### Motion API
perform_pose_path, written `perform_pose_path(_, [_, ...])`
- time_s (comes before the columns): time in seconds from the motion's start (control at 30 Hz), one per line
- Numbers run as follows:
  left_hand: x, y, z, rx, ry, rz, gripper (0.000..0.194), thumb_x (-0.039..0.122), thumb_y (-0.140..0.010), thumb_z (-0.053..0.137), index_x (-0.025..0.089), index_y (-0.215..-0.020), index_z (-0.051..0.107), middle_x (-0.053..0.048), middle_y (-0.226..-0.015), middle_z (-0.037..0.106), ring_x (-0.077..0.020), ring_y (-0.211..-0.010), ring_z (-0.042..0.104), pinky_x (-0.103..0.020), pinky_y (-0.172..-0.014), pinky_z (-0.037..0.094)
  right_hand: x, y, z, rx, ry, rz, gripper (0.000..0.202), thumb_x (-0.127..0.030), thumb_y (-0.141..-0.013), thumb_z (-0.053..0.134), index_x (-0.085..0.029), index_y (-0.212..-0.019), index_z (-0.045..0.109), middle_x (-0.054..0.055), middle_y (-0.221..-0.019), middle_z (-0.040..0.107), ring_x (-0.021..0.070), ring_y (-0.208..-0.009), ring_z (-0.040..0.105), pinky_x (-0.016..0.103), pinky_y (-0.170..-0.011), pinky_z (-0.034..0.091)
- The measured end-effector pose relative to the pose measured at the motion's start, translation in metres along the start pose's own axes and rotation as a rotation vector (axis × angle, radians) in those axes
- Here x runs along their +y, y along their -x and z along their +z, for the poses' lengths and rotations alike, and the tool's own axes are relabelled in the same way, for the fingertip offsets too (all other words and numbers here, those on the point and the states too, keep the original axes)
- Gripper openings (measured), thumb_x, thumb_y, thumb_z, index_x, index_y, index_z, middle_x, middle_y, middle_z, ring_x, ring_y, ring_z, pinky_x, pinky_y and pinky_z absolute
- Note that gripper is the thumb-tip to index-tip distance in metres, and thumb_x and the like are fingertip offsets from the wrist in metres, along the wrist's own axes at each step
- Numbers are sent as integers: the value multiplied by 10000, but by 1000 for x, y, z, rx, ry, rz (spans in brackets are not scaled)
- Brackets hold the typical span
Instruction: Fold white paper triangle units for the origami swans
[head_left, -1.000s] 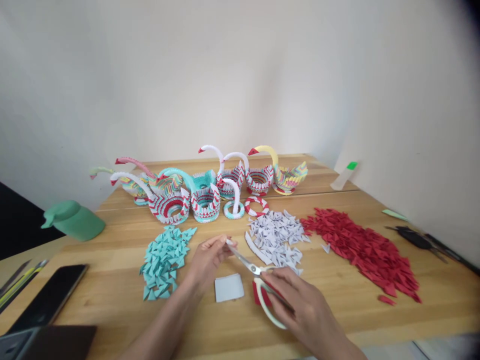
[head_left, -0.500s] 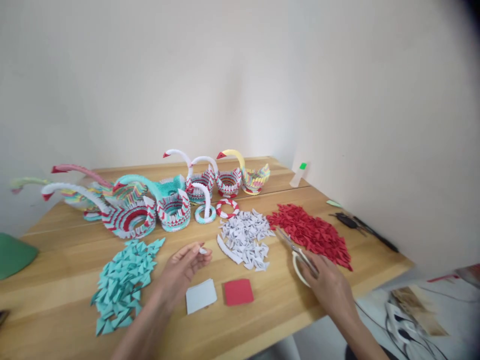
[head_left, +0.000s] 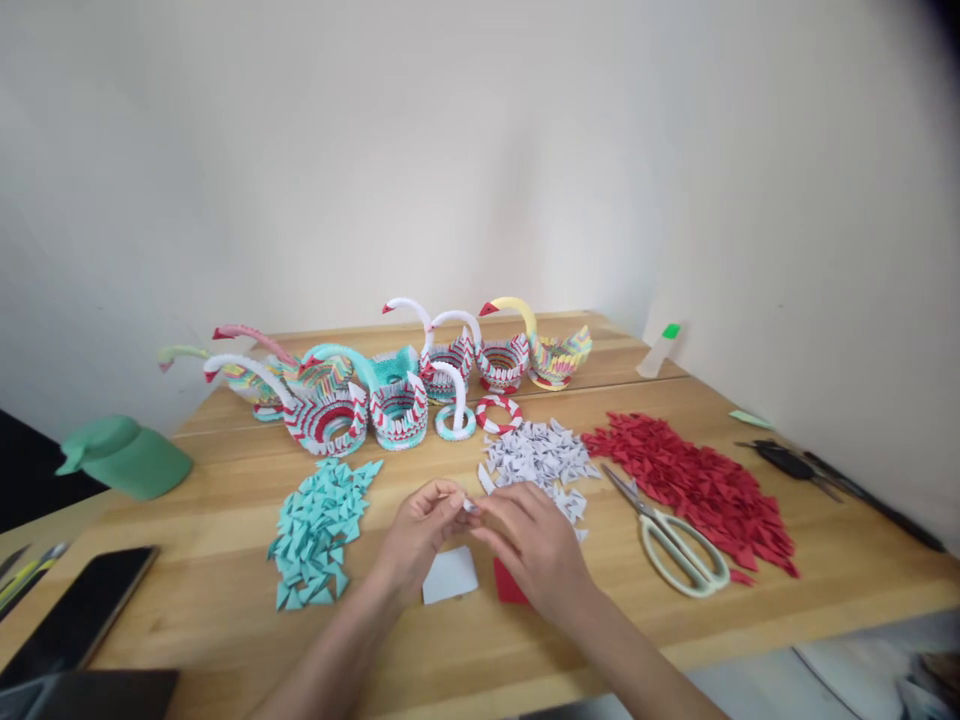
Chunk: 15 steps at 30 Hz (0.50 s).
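Note:
A small white folded paper piece [head_left: 469, 506] is pinched between the fingertips of my left hand [head_left: 421, 528]. My right hand [head_left: 538, 545] meets it from the other side, its thumb and fingers closed on the same piece. Below the hands lie a stack of white paper [head_left: 450, 577] and a red stack [head_left: 510, 584], the red one partly covered by my right hand. White folded triangles [head_left: 541, 452] form a pile just behind. Scissors [head_left: 679, 550] with pale handles rest on the table to the right, beside a heap of red triangles [head_left: 697, 485].
Turquoise triangles [head_left: 319, 535] lie left of my hands. Several paper swans [head_left: 401, 410] and a red-white ring [head_left: 499, 413] stand behind. At left are a green jug [head_left: 127, 458] and a phone [head_left: 79, 610]; at right, a glue bottle [head_left: 658, 352] and black keys [head_left: 787, 460].
My right hand has let go of the scissors, which now lie on the table, and has come over to my left hand at the white piece. The view has turned left.

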<state>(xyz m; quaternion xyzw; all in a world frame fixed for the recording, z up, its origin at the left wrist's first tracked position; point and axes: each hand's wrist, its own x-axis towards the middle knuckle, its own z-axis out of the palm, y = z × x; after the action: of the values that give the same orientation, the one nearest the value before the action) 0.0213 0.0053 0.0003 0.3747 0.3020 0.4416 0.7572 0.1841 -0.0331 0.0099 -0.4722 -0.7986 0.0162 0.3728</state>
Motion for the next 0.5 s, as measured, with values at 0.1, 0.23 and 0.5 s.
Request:
perform_pose_path(0.1, [0, 0, 1, 8, 20, 17, 235, 324, -708, 728, 145, -738, 579, -11, -710, 630, -123, -684, 585, -244, -700, 445, -1, -7, 11, 49, 7, 6, 129, -270, -898, 515, -199, -924, 619, 58, -848, 598, 192, -822, 546, 333, -726, 459])
perform_pose_path(0.23, [-3, -2, 1, 1, -28, 35, 244, 350, -708, 719, 148, -723, 582, -7, -690, 621, -132, -672, 581, -266, -708, 451, 5, -8, 14, 78, -24, 4, 148, -213, -910, 482, -199, -856, 619, 52, -806, 588, 184, -794, 529, 324, -705, 442])
perform_pose_path(0.5, [2, -13, -20, 102, -454, 171, 259, 399, -711, 682, 145, -701, 631, -35, -664, 634, -162, -650, 570, -259, -648, 432, 10, -14, 17, 18, -163, 75, 139, -205, -917, 464, -192, -861, 591, 43, -814, 588, 180, -816, 535, 313, -725, 435])
